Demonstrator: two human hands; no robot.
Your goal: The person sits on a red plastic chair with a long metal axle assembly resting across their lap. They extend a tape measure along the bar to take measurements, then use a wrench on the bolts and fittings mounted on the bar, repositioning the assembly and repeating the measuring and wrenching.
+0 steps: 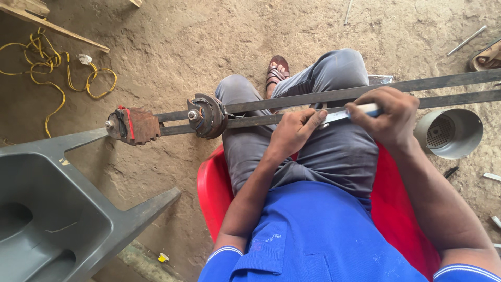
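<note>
A dirt-floored workshop: metal offcuts (466, 40), yellow cable (52, 70), grey fan housing (450, 133), steel bars (443, 82).

The metal bars (449, 89) run off the right edge; the right hand (386, 117) hides the tool's handle.
</note>
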